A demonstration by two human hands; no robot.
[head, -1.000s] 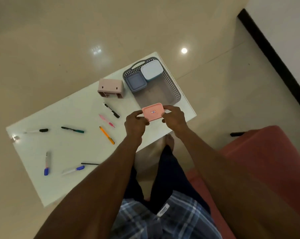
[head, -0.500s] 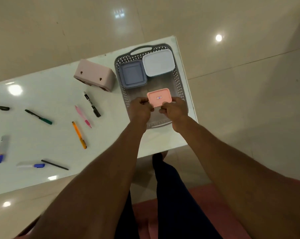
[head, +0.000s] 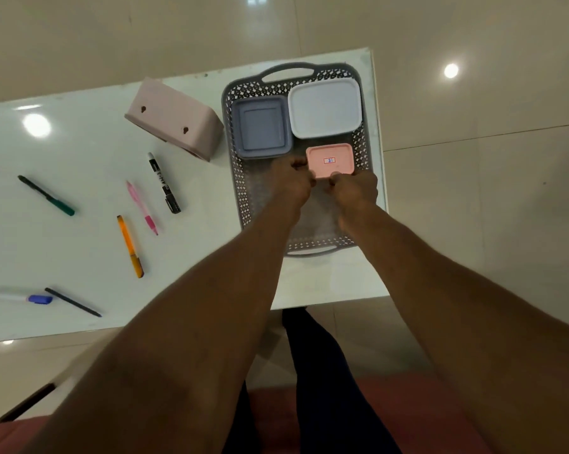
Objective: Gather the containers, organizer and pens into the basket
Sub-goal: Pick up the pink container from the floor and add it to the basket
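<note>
A grey perforated basket (head: 237, 198) stands at the right end of the white table (head: 80, 250). Inside it, at the far end, lie a blue-grey container (head: 261, 131) and a white container (head: 325, 108). Just in front of the white one is a small pink container (head: 330, 159); my left hand (head: 291, 185) and my right hand (head: 355, 188) both pinch its near edge inside the basket. A pink organizer (head: 175, 117) lies on its side left of the basket. Loose on the table are a black marker (head: 164, 183), a pink pen (head: 142, 208), an orange pen (head: 130, 245) and a green pen (head: 45, 194).
Further pens lie near the table's left front: a thin black pen (head: 72, 302) and a white marker with a blue cap (head: 24, 297). A reddish seat (head: 424, 417) is under me, and glossy floor tiles surround the table.
Both hands carried the pink container from the table's near edge over the basket rim and down to a spot in front of the white container. The camera moved forward over the table.
</note>
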